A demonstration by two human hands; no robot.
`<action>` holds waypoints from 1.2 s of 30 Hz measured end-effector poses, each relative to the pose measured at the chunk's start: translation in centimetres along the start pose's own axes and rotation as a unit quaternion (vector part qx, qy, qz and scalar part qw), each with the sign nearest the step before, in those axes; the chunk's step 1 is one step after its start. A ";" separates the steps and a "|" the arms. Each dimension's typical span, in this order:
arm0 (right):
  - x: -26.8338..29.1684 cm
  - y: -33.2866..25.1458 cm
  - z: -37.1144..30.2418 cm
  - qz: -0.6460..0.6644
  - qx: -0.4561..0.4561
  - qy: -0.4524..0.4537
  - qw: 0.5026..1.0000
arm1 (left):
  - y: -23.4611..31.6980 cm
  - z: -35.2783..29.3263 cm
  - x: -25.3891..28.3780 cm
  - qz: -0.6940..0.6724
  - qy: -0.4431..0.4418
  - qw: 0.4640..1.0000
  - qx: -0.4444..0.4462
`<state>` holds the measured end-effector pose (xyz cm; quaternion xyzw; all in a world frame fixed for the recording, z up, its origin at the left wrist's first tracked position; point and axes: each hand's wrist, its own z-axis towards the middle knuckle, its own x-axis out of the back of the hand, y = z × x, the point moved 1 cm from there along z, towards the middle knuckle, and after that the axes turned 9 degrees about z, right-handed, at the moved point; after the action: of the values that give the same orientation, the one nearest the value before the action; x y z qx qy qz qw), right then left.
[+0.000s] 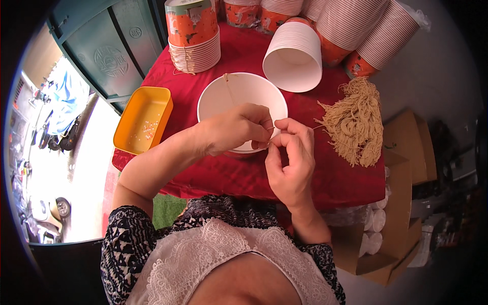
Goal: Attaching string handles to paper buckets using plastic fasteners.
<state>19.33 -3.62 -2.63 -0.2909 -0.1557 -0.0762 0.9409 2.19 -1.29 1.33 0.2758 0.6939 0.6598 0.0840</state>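
A white paper bucket [208,104] stands in front of me, open end up. A thin tan string [230,87] hangs from its far rim down its inside and passes behind my left hand. My left hand [239,129] is over the bucket, its thumb and fingers pinched. Just right of it, my right hand [294,162] is pinched too, and the fingertips of both hands meet above the near right rim. They appear to hold the string's end between them; anything smaller there is hidden by the fingers.
A yellow tray [119,137] with small pale and orange beads [148,129] sits left. A tan string bundle [358,124] lies right. Stacked paper buckets [351,25] and one tipped bucket [300,56] line the back of the red-covered table [340,183]. Cardboard boxes [401,203] stand beside it.
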 end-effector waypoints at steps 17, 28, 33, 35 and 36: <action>0.9 1.7 0.3 -0.075 0.029 -0.047 0.996 | -0.7 -0.4 0.7 0.040 -0.012 0.999 -0.034; 1.5 2.0 0.8 0.006 -0.035 -0.091 0.995 | -0.7 -1.1 -1.5 0.266 0.137 0.929 -0.216; 1.6 1.9 1.0 0.012 -0.049 -0.108 0.993 | -0.8 -1.5 -2.4 0.343 0.212 0.869 -0.287; 1.6 1.8 1.1 0.013 -0.054 -0.114 0.992 | -1.0 -1.4 -2.6 0.353 0.221 0.860 -0.294; 1.6 1.8 1.1 0.012 -0.058 -0.119 0.991 | -1.1 -1.4 -2.6 0.363 0.230 0.851 -0.302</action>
<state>21.00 -1.61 -2.21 -0.3537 -0.2585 -0.0390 0.8981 3.43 -3.78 -0.17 0.3097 0.3106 0.8648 -0.2443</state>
